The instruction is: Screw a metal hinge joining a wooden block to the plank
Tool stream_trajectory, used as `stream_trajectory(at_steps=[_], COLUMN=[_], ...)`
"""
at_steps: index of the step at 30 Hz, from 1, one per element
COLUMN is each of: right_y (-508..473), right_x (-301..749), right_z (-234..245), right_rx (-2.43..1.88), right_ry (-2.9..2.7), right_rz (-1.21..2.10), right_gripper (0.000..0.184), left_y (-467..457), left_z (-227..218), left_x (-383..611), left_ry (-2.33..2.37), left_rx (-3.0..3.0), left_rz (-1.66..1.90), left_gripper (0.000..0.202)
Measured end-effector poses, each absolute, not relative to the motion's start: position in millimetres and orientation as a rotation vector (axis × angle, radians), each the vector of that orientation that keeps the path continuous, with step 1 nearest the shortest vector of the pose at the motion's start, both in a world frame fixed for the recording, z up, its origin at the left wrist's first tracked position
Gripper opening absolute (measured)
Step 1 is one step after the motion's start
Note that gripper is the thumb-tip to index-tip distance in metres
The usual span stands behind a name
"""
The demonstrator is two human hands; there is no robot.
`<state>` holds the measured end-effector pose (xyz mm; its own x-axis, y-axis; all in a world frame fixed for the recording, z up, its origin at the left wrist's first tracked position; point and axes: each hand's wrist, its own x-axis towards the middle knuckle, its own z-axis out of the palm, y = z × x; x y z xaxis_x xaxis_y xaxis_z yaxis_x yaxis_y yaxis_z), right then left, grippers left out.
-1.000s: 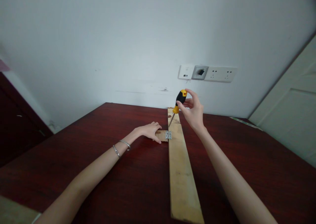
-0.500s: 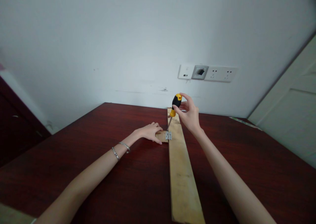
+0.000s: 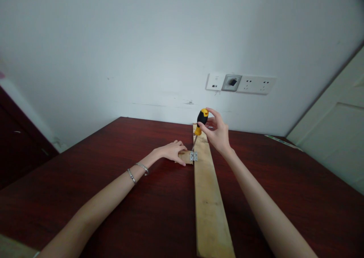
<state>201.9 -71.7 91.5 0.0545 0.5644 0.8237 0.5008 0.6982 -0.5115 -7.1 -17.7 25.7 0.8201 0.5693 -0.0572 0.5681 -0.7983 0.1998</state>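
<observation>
My right hand [image 3: 217,131] grips the black and yellow handle of a screwdriver [image 3: 202,117] between thumb and fingers. The screwdriver leans, its shaft running down and slightly left to a small metal hinge [image 3: 193,156]. That hinge spans the joint between a short wooden block [image 3: 184,158] and a long wooden plank [image 3: 209,201]. Around the block's left end, my left hand [image 3: 172,151] is closed, thumb on the near side and fingers on the far side. Exactly where the tip meets the hinge is too small to make out.
The plank lies lengthwise on a dark red table [image 3: 136,220], its far end near the white wall [image 3: 159,60]. Wall sockets [image 3: 256,85] sit above the table's back edge. A pale door [image 3: 338,136] stands at the right, and a thin flat strip [image 3: 283,142] lies near the back right edge.
The screwdriver handle has tipped very slightly left in my right hand. My left hand stays on the block, and the hinge and plank look unmoved.
</observation>
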Motion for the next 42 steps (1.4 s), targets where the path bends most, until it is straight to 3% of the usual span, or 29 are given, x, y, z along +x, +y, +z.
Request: stream_trajectory(at_steps=[42], right_y=[-70.3], right_x=[200.1], right_z=[88.3], right_rx=[-0.882], right_ry=[-1.631], right_rz=[0.085], right_gripper=[0.055], left_y=[-19.3], left_z=[28.0], left_x=[-6.5], left_ry=[0.877], left_rx=[2.790], left_rz=[0.015], left_gripper=[0.074])
